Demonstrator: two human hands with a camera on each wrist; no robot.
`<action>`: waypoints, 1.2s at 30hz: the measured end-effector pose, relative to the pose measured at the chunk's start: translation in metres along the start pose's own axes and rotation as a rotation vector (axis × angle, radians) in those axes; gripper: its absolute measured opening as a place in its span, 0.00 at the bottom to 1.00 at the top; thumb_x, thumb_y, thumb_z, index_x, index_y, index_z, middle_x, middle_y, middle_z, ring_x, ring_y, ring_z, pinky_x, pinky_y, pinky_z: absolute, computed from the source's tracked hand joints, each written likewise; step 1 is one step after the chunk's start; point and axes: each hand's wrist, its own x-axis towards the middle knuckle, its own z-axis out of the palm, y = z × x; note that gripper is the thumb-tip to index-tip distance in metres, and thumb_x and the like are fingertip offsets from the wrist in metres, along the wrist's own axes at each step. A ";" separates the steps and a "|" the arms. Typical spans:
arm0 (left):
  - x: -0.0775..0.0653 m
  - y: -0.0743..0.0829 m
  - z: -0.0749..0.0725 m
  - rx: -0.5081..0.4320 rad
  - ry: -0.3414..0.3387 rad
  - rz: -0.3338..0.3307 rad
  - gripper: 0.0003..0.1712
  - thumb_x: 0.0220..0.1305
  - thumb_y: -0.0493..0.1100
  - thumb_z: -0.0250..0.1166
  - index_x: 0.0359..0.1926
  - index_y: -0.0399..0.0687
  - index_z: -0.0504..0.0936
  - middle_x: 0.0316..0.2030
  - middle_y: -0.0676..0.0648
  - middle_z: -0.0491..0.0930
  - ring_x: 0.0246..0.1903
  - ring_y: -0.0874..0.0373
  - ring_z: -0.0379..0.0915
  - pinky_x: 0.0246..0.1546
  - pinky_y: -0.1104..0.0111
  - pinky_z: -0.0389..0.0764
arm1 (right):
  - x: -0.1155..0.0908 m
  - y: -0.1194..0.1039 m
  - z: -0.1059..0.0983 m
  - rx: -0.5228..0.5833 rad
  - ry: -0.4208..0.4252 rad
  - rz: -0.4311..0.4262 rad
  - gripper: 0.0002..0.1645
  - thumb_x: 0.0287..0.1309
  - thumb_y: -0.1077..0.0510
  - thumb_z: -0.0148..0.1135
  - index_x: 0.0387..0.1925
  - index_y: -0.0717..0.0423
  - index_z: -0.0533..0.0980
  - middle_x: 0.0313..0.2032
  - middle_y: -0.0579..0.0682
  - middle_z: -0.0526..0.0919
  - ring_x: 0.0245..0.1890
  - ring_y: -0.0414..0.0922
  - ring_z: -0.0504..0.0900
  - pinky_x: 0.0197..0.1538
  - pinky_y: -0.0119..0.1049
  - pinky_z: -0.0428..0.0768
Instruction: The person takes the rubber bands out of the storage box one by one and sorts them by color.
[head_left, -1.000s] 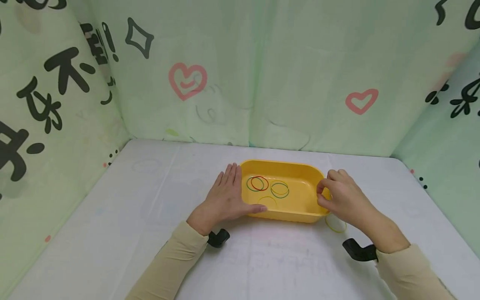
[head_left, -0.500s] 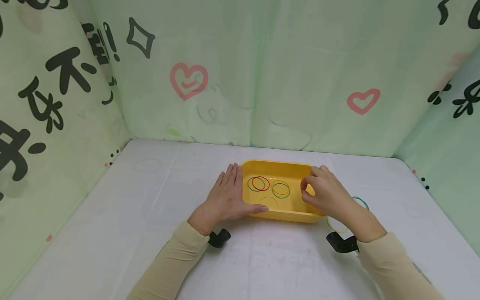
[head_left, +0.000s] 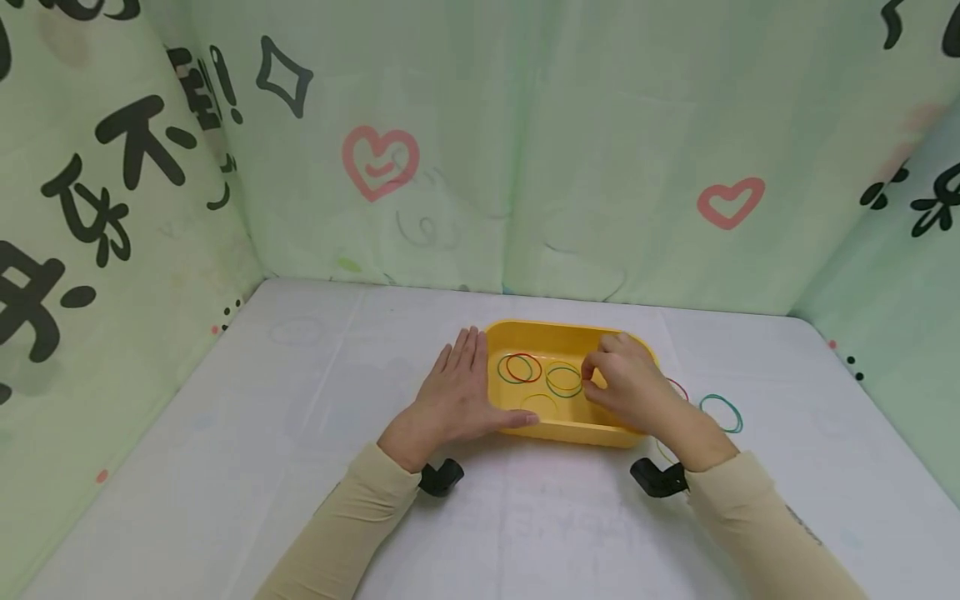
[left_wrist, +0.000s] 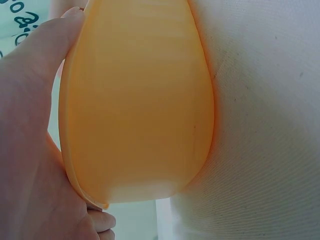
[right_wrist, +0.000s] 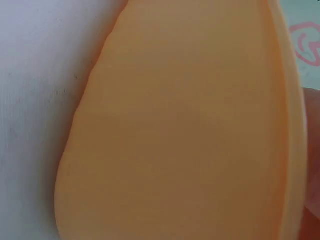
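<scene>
A yellow plastic tray (head_left: 600, 436) stands on the white table, with several rubber bands inside. A red rubber band (head_left: 539, 367) overlaps a green one (head_left: 499, 371) at the left. Beside them a yellow rubber band (head_left: 551, 364) crosses another green one (head_left: 563, 397). My left hand (head_left: 446, 400) steadies the tray's left end, fingers straight, thumb along the front rim; the left wrist view shows this hand (left_wrist: 30, 115) against the wall. Over the tray's right half is my right hand (head_left: 630, 383), thumb and index finger brought together. Whether a band is between those fingertips cannot be seen.
Right of the tray, a teal rubber band (head_left: 740, 419) lies on the table (head_left: 562, 533). A red band (head_left: 681, 387) and a yellow band (head_left: 663, 452) are partly hidden by my right arm. Printed green cloth (head_left: 600, 150) encloses the back and sides.
My right hand has moved left from the tray's right end to over its inside, uncovering the teal band and part of the red band on the table. The left hand keeps its place.
</scene>
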 end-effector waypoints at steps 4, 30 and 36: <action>0.000 0.000 0.000 0.004 0.005 0.000 0.78 0.47 0.87 0.53 0.78 0.37 0.34 0.79 0.40 0.34 0.79 0.49 0.29 0.79 0.55 0.39 | 0.004 -0.002 0.004 -0.001 -0.012 -0.006 0.06 0.47 0.66 0.69 0.22 0.55 0.80 0.23 0.47 0.70 0.31 0.48 0.66 0.36 0.38 0.65; 0.001 -0.002 0.001 -0.010 0.016 0.010 0.79 0.46 0.88 0.53 0.78 0.37 0.35 0.79 0.39 0.35 0.79 0.49 0.29 0.79 0.55 0.38 | 0.026 -0.008 0.028 -0.032 -0.223 0.119 0.04 0.55 0.63 0.68 0.26 0.58 0.81 0.26 0.49 0.73 0.34 0.48 0.66 0.38 0.36 0.64; 0.001 -0.002 0.000 -0.009 0.009 0.010 0.79 0.46 0.88 0.53 0.78 0.37 0.35 0.79 0.39 0.34 0.79 0.49 0.28 0.79 0.55 0.38 | 0.027 -0.010 0.031 -0.053 -0.242 0.132 0.06 0.56 0.64 0.67 0.24 0.59 0.81 0.25 0.49 0.72 0.33 0.48 0.67 0.38 0.37 0.65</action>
